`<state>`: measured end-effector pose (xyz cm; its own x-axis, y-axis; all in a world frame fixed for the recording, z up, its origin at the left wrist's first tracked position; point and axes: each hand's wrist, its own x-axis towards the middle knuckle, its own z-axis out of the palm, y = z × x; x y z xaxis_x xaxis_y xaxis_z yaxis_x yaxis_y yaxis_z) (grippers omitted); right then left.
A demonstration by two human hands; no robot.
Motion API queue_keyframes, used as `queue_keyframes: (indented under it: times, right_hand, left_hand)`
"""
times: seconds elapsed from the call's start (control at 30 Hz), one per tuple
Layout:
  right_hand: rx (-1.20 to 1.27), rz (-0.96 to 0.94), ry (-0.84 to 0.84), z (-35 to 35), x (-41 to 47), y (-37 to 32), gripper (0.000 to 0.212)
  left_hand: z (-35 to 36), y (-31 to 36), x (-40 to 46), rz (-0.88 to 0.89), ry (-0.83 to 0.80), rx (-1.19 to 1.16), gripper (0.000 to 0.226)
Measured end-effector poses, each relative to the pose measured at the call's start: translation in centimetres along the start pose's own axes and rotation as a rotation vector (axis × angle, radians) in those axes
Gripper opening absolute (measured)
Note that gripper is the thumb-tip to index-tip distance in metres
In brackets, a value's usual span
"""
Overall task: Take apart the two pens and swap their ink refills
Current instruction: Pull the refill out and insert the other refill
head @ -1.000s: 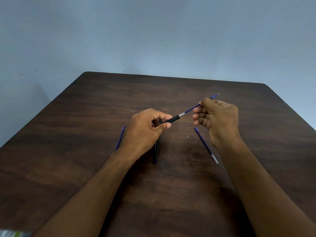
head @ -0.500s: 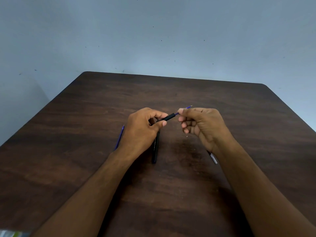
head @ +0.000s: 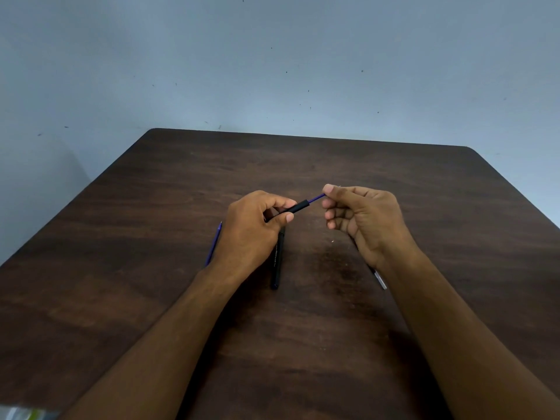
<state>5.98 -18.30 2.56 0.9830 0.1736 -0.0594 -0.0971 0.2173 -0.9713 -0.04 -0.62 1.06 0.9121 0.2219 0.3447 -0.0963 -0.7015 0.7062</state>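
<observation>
The right hand (head: 360, 219) is pinching the thin blue ink refill (head: 315, 197) — pushing it deeper into the short black pen piece (head: 295, 207) the left hand (head: 257, 225) is gripping — swap nearly done.

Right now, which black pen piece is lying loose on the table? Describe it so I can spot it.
On the dark wooden table, look just below the left hand. The black barrel lies there, running toward the camera. Unlike the short black piece held in the left hand's fingers, nothing touches it, and unlike the thin blue refill left of it, it is thick.
</observation>
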Motion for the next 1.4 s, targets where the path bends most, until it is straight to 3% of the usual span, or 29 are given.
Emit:
queue_keyframes:
  times: [0.57, 0.77, 1.0, 1.1, 1.27, 1.4]
  right_hand:
    - [-0.031, -0.037, -0.007, 0.6, -0.6, 0.5, 0.027]
    - [-0.106, -0.074, -0.026, 1.3, -0.7, 1.0, 0.019]
    - [-0.516, -0.083, -0.095, 2.3, -0.5, 1.3, 0.009]
    - [-0.796, -0.195, -0.182, 4.0, -0.1, 1.4, 0.006]
    - [-1.259, -0.428, -0.384, 7.6, 0.8, 1.9, 0.024]
    - [-1.441, -0.505, -0.518, 9.2, 1.7, 2.5, 0.032]
  left_hand:
    - [-0.2, -0.5, 0.2, 0.015, 0.068, -0.037, 0.023]
    - [-1.8, -1.1, 0.9, -0.080, 0.152, -0.071, 0.021]
    - [-4.8, -2.0, 0.6, -0.172, 0.273, -0.027, 0.025]
    - [-4.8, -2.5, 0.4, -0.210, 0.288, -0.043, 0.024]
    - [-4.6, -3.1, 0.5, -0.226, 0.297, -0.030, 0.022]
    - [-4.5, -3.5, 0.4, -0.237, 0.295, -0.029, 0.021]
